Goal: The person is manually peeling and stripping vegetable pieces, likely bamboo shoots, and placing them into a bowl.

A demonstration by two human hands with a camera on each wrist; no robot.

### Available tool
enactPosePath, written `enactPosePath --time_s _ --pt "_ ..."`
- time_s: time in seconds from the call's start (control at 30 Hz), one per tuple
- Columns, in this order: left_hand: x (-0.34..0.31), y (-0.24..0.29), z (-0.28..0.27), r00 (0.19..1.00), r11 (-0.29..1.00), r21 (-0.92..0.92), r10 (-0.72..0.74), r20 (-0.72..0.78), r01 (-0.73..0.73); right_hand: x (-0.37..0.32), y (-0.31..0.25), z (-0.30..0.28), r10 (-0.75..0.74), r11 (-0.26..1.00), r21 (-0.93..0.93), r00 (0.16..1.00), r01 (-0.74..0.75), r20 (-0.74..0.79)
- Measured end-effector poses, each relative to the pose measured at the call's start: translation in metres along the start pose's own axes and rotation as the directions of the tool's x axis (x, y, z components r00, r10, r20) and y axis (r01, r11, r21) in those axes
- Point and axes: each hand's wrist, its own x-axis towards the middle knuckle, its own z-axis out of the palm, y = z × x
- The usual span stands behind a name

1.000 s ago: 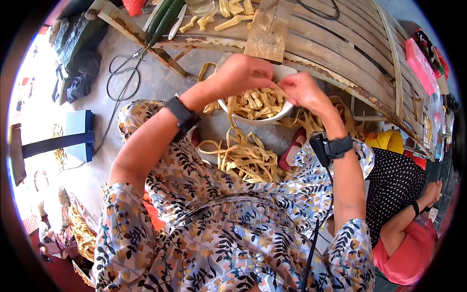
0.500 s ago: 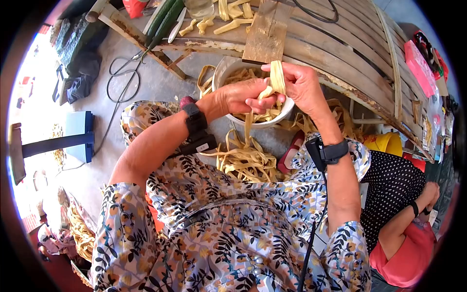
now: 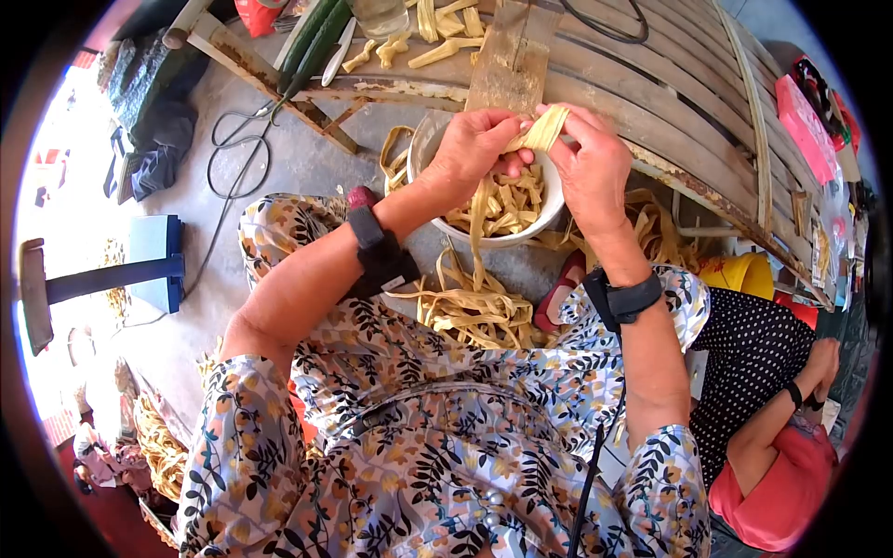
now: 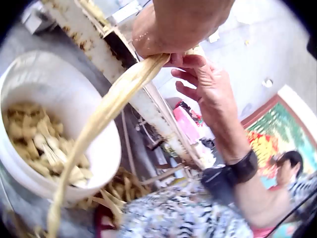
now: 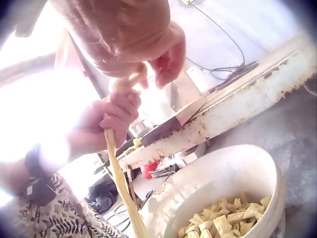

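Over the white bucket (image 3: 556, 203), both hands work on one long, soft, pale-yellow strip (image 3: 543, 130) that looks like tofu skin. My left hand (image 3: 473, 153) pinches it, and its long end hangs down past the bucket, as the left wrist view shows the strip (image 4: 106, 111) slack and bunched. My right hand (image 3: 595, 172) holds the looped part, a broad flat band lying across its fingers. Inside the bucket are many short knotted pieces (image 3: 507, 206) of the same material. A tangled heap of long strips (image 3: 479, 312) lies on the floor between the feet.
A slatted bench (image 3: 642, 102) with a rusty edge stands just beyond the bucket, with a wooden board (image 3: 507, 74) across it. Knotted pieces (image 3: 446, 48) and green cucumbers (image 3: 312, 46) lie on it. At right are a yellow bucket (image 3: 739, 272) and a seated person (image 3: 772, 465).
The hands were close together with the strip, then the right hand raised a folded band upright. Now the band tilts over the right fingers, and both hands sit slightly farther from the body.
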Motion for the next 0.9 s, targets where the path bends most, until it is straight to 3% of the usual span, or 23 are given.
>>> enactPosePath --time_s 0.03,0.1,0.13,0.2,0.27,0.33,0.37,0.47,0.5,0.6,0.63,0.73,0.77,0.9 --pt "0.002 -0.002 -0.004 0.999 0.998 0.045 0.032 -0.010 -0.032 0.002 0.001 -0.001 0.164 0.985 0.034 0.975 -0.171 0.149" --pt "-0.003 0.003 0.000 0.994 0.969 0.225 0.109 0.000 -0.106 0.008 0.004 -0.003 0.438 0.867 0.024 0.785 -0.497 0.437" --pt "-0.005 0.004 0.001 0.990 0.939 0.313 0.143 0.011 -0.140 0.011 0.005 -0.003 0.450 0.800 0.156 0.752 -0.579 0.482" --pt "-0.004 0.003 -0.001 0.992 0.946 0.298 0.121 0.035 -0.126 0.012 0.006 -0.005 0.450 0.587 0.385 0.682 -0.712 0.576" --pt "-0.004 0.001 -0.002 0.995 0.967 0.235 0.094 0.036 -0.100 0.011 0.015 -0.001 0.406 0.634 0.364 0.694 -0.683 0.595" --pt "-0.007 0.004 0.003 0.996 0.874 0.478 0.085 0.023 -0.086 0.005 0.035 0.009 0.353 0.739 0.292 0.718 -0.607 0.600" --pt "-0.008 0.006 0.006 0.996 0.806 0.587 0.084 0.017 -0.078 0.004 0.035 0.010 0.276 0.865 0.230 0.804 -0.447 0.526" --pt "-0.006 -0.003 0.007 0.977 0.743 0.648 0.215 0.006 -0.167 -0.007 0.022 0.016 0.255 0.959 0.028 0.902 -0.281 0.348" --pt "-0.005 -0.006 0.007 0.973 0.766 0.616 0.231 0.001 -0.182 -0.008 0.017 0.016 0.182 0.967 0.114 0.934 -0.226 0.307" --pt "0.005 -0.009 -0.004 0.995 0.951 0.302 0.084 -0.056 -0.063 -0.003 0.015 0.013 0.085 0.897 0.424 0.991 -0.123 0.108" --pt "0.008 -0.012 -0.004 0.999 0.996 0.084 -0.009 -0.052 0.013 0.001 0.014 0.003 0.154 0.834 0.503 0.971 -0.226 0.182" --pt "-0.001 0.002 0.006 0.983 0.963 -0.194 -0.180 0.044 0.185 0.008 0.034 -0.003 0.408 0.530 0.760 0.899 -0.376 0.160" --pt "-0.006 0.007 0.011 0.978 0.950 -0.232 -0.204 0.046 0.209 0.012 0.038 -0.007 0.481 0.447 0.814 0.867 -0.370 0.131" --pt "0.002 0.000 -0.006 0.969 0.987 -0.020 -0.153 0.194 0.160 0.010 0.035 -0.007 0.568 0.322 0.795 0.776 -0.515 0.273"
